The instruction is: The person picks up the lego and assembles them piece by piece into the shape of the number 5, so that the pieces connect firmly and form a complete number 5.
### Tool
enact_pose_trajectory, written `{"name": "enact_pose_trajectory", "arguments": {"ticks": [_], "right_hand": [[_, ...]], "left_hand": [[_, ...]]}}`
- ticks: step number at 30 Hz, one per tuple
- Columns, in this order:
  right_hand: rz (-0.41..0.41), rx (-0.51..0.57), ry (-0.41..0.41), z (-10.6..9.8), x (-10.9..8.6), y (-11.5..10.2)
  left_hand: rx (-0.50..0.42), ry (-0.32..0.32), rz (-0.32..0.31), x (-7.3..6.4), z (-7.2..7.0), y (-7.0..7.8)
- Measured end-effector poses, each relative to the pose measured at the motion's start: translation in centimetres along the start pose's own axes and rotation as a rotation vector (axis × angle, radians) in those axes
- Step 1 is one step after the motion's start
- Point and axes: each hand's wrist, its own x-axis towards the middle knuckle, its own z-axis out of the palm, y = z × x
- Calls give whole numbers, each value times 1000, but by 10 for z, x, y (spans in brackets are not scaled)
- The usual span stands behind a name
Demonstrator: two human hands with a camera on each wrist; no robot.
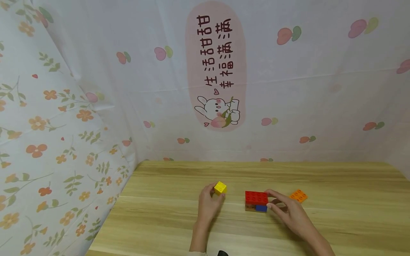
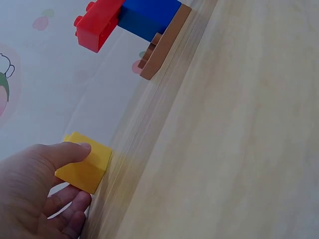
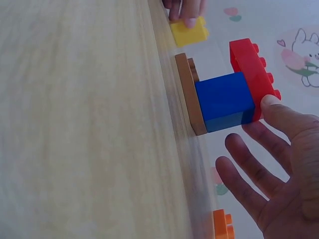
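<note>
My left hand [image 1: 209,204] pinches a small yellow building brick [image 1: 220,187] between thumb and fingers, low over the table. To its right stands a stack: a thin brown brick [image 3: 188,94] at the bottom, a blue brick [image 3: 225,101] on one end of it, and a long red brick [image 1: 256,197] across the top. Under the red brick's left half there is a gap above the brown one. My right hand [image 1: 289,213] holds the red brick's right end between thumb and index finger, its other fingers spread apart from the stack in the right wrist view.
A flat orange brick [image 1: 299,195] lies on the wooden table [image 1: 153,213], just beyond my right hand. Behind the table hangs a white cloth [image 1: 288,89] with fruit prints, and a flowered cloth [image 1: 57,142] covers the left side.
</note>
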Motion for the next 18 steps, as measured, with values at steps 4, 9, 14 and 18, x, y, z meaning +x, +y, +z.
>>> {"name": "enact_pose_trajectory", "arguments": {"ticks": [4, 9, 14, 18], "right_hand": [[17, -1, -3, 0, 0, -1], [30, -3, -6, 0, -1, -1], [24, 5, -2, 0, -1, -2], [16, 8, 2, 0, -1, -1]], "left_hand": [[-20, 9, -1, 0, 0, 1], [-50, 38, 16, 0, 1, 4], [-69, 65, 49, 0, 2, 7], [-94, 58, 94, 1, 3, 10]]}}
